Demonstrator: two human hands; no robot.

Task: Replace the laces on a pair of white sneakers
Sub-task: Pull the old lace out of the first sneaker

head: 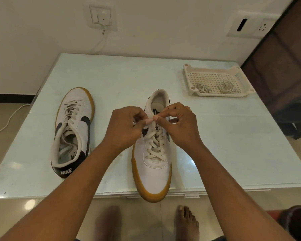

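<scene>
- Two sneakers share the worktop [215, 136]. The left sneaker [73, 133] lies well to the left, heel near and toe far. It is laced and no hand is on it, so I judge it has been set aside while the other shoe is worked on.
- The left hand [125, 126] has its fingers curled, pinching the lace [150, 121] at the top of the lacing.
- The right sneaker [153, 162] sits in the middle, its toe near and overhanging the worktop's near edge, its opening far. This puts the top eyelets within reach of both hands.
- The right hand [177, 124] meets the left above the tongue, its fingers also curled and pinching the same lace. The two grips look suited to working a knot or a lace end, though I cannot tell which.
- The tray [215, 95] at the far right holds two bundles of laces [202, 87], well apart from the shoes. They are probably kept there so they do not tangle. I cannot tell whether they are old or new.
</scene>
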